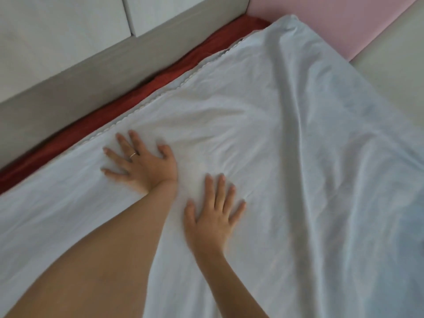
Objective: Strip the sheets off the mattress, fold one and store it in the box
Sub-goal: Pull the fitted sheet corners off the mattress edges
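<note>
Presently left hand (pixel 146 166) and right hand (pixel 213 216) press flat on white sheet (pixel 275 134), fingers (pixel 214 191) spread, gripping nothing. Scalloped edge (pixel 160 94) lies just beyond left hand, bordering red sheet (pixel 110 113).

The bed (pixel 390 74) shows bare and cream only at the right, and 2 sheets cover the rest of it. A red sheet (pixel 128 104) lies lowest and shows only as 1 narrow strip along the left side, just beside a grey-beige side board (pixel 68 88). A white sheet (pixel 263 134) is spread flat over it and takes up most of the surface, with its scalloped trim (pixel 174 87) running along the red strip, 1 long raised fold (pixel 291 111) running down from the far corner, and that corner lying against a pink padded panel (pixel 332 21).
</note>
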Demonstrator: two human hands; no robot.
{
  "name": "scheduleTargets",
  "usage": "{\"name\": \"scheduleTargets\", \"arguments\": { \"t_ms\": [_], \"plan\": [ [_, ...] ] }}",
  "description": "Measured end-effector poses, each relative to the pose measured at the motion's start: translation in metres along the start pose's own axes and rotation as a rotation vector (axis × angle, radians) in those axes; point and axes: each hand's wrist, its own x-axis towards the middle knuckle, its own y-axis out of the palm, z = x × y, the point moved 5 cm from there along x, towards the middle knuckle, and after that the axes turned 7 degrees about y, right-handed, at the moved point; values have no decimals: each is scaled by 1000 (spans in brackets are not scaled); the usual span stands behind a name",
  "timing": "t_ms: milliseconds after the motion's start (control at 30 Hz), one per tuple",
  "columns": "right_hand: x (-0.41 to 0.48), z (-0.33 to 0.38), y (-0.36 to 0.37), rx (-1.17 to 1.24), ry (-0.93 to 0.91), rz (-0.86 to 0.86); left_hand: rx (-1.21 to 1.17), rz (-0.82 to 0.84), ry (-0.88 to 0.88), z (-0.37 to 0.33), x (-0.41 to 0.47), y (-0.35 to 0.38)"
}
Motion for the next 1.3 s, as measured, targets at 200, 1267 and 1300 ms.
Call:
{"name": "scheduleTargets", "arguments": {
  "t_ms": [200, 1267, 1300],
  "plan": [
    [5, -3, 5, -4, 48, -37, -21, 27, 21, 2, 2, 3],
    [8, -5, 5, -14, 62, -58, 81, 10, 714, -83, 134, 1],
    [9, -5, 4, -12, 62, -55, 107, 7, 727, -85, 135, 1]
  ]
}}
